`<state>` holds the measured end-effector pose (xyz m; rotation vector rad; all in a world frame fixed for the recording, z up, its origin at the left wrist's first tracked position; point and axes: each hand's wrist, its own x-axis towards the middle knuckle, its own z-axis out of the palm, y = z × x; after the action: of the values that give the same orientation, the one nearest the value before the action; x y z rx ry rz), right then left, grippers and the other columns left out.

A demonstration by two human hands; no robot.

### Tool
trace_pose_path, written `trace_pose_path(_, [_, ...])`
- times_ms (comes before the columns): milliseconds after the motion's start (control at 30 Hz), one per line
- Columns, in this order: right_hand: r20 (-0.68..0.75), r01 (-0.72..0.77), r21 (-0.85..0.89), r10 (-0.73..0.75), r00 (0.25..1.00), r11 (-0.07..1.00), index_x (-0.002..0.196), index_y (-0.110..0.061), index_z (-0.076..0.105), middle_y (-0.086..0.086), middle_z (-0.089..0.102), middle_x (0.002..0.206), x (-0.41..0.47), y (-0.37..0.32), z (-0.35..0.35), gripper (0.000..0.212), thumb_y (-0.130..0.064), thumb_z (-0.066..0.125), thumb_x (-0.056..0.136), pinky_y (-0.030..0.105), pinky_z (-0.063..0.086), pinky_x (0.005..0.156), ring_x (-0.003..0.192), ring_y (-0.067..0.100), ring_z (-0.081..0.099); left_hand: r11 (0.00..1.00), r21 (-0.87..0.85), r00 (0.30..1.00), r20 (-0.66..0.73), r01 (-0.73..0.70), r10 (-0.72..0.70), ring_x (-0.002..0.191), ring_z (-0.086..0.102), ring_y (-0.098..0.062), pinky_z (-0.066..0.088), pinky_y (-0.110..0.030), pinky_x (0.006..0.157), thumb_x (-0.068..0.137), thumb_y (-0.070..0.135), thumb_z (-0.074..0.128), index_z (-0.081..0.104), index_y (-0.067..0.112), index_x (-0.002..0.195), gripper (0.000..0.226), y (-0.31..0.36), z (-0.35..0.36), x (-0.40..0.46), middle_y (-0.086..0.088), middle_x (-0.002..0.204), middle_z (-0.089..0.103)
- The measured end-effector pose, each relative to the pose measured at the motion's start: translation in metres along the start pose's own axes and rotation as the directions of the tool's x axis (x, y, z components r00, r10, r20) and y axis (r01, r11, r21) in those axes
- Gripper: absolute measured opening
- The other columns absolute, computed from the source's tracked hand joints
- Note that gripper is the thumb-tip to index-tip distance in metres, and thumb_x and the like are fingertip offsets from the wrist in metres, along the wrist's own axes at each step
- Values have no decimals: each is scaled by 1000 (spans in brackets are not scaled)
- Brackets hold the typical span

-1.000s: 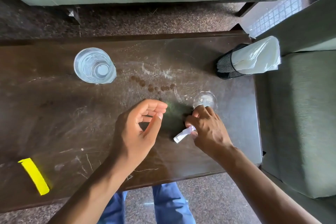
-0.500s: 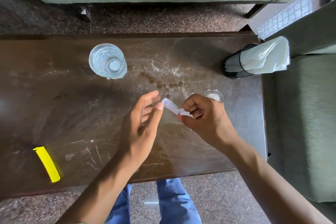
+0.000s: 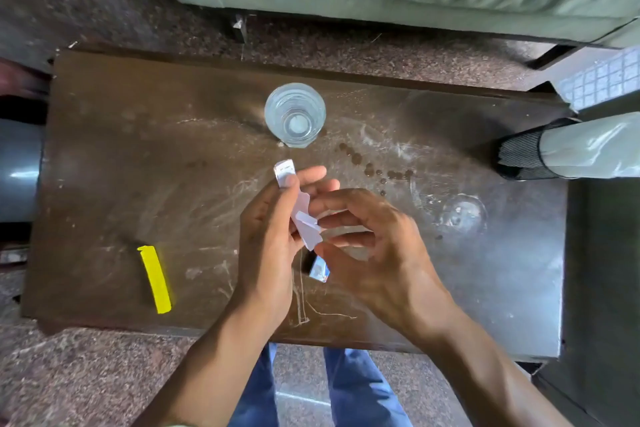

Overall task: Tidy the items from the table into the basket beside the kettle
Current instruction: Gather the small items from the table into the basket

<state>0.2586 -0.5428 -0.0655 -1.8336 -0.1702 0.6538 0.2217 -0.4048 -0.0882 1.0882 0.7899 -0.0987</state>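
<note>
Head view: a white paper strip (image 3: 301, 215) is held above the table (image 3: 104, 184), pinched under the thumb of the left hand (image 3: 273, 236). The right hand (image 3: 374, 246) is placed beside the strip's lower end, fingers loosely curled; contact cannot be confirmed. The mesh basket (image 3: 519, 158) is located at the table's right edge.

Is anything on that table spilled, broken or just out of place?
Yes. Dark droplets trail across the scratched table right of the glass, like a spill. The mesh basket at the table's right end lies tipped on its side, its plastic liner spilling out.
</note>
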Motion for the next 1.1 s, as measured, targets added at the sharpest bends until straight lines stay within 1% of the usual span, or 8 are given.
trace_pose_path(200, [63,-46,-255,64,996,966,103,-47,76,-17,77,114,-5,13,5,54,4,72,83,24,62,83,104,1,73,1000,30,993,-119,-5,8,100,82,-28,65,-46,98,112,38,53,82,27,110,31,2,-27,0,-8,102,84])
trace_pose_path(333, [81,-53,-586,123,989,809,110,-38,76,-7,75,117,1,48,17,43,-7,81,80,38,62,85,100,17,73,999,-49,988,-156,2,-10,82,77,-22,67,-40,86,112,21,51,80,19,108,30,1,-40,-1,-9,84,76])
trace_pose_path(467, [213,40,-776,202,956,629,144,-38,55,-1,53,135,3,85,37,66,-34,83,83,37,58,92,122,23,57,993,-102,989,-128,64,-77,74,69,-16,67,-40,80,111,12,43,77,17,111,34,3,-54,-2,-6,80,72])
trace_pose_path(600, [222,122,-873,161,962,472,139,-40,46,-2,43,132,5,100,59,57,-58,71,91,38,58,87,122,22,51,984,-146,987,-105,103,-119,68,68,-13,66,-35,71,110,9,40,76,17,112,38,5,-68,0,-5,78,72])
trace_pose_path(667, [224,132,-888,164,961,440,139,-38,46,-1,43,132,6,101,66,56,-48,73,92,38,57,89,122,23,52,984,-140,986,-111,106,-122,68,67,-13,65,-33,70,111,10,39,77,18,112,39,6,-76,2,-4,79,72])
trace_pose_path(733, [227,124,-891,192,955,436,140,-36,48,1,44,134,9,101,70,61,-30,76,86,38,57,87,123,25,52,985,-141,985,-122,105,-122,68,66,-14,65,-33,70,111,11,38,78,19,110,40,9,-85,3,-4,78,71])
trace_pose_path(933, [232,133,-781,85,969,611,124,-18,70,11,55,121,28,63,88,48,-16,85,78,41,59,82,106,31,59,974,-171,970,-169,148,-177,67,63,-16,62,-34,68,117,33,34,75,19,110,44,32,-111,9,-5,76,67])
trace_pose_path(1100, [215,184,-646,-55,975,741,106,-15,70,7,62,114,70,-1,126,31,-18,83,78,31,55,86,102,21,61,960,-216,947,-227,179,-227,57,51,-16,48,-29,54,118,39,27,76,17,109,54,53,-149,19,-7,73,59])
